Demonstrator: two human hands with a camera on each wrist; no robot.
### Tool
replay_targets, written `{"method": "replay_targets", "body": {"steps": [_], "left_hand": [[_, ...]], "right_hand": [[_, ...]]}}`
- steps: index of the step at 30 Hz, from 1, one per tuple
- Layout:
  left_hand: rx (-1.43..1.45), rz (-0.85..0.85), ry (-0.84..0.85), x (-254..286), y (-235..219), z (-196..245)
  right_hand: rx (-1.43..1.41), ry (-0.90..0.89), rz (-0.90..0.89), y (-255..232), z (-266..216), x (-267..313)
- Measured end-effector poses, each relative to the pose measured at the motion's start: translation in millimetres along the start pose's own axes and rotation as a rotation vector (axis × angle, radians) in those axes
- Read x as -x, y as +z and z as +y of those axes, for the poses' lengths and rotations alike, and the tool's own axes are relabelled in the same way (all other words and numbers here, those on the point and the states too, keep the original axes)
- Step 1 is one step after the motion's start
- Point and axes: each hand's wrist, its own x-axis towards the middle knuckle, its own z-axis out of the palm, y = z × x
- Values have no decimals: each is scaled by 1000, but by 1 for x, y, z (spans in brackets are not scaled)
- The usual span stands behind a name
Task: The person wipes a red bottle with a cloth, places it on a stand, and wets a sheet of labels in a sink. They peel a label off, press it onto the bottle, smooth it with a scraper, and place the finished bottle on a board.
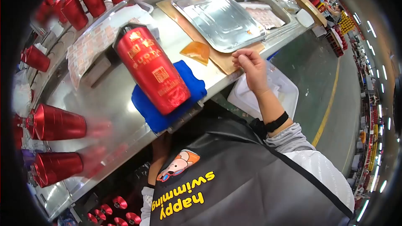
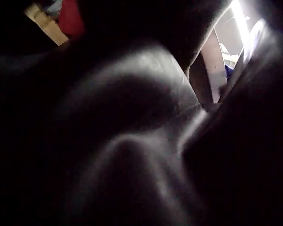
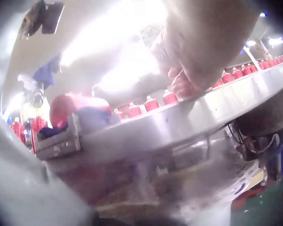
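– See the red canister [image 1: 153, 73]?
– Yes, lying across the blue cloth [image 1: 193, 81] on the metal bench [image 1: 115, 100].
– And the right hand [image 1: 253, 72]?
– Loosely curled near the metal tray [image 1: 215, 21], gripping nothing visible.
– Left hand?
– Hidden; can't tell.

Head view. Black apron [image 1: 251, 184]: the words "happy swimming" [image 1: 183, 196] in yellow lowercase letters, set on two lines and appearing upside down beside a cartoon figure. Red container [image 1: 153, 71]: gold characters at its upper part, a row of gold Latin capitals including "UO", a square seal-like mark [image 1: 160, 75] and finer gold lines beneath, these characters, mark and lines too small or blurred to read. Wrist views: no legible text.
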Motion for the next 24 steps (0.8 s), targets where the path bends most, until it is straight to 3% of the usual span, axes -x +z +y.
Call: {"method": "replay_targets", "body": {"steps": [1,3,5,7,9,13,15,18,20,23,24], "left_hand": [[62,-2,-26,0,-2,8],[62,6,-56,1,-1,6],[-40,20,-60,0,8,-4],[43,-43,-136,-7,1,20],[6,-47,-176,-13,4,30],[-100,-109,-103,-14,1,58],[-134,-148,-56,-17,-1,66],[-247,-206,-23,-22,-9,64],[-350,-207,-37,-15,-12,44],[-292,-241,61,-13,-18,50],[-362,-197,-56,-8,-14,53]], "right_hand": [[-96,39,-35,-10,-7,3],[-249,214,-295,-30,-28,9],[-36,397,-517,-52,-30,18],[113,616,-707,-67,-18,24],[162,772,-627,-86,53,31],[52,951,-211,-90,165,41],[-97,990,-232,-95,220,22],[-374,968,-42,-73,238,4],[-377,1010,-16,-62,220,-5],[-290,1021,-49,-36,219,-29],[-263,1016,-70,-27,225,-33]]}}
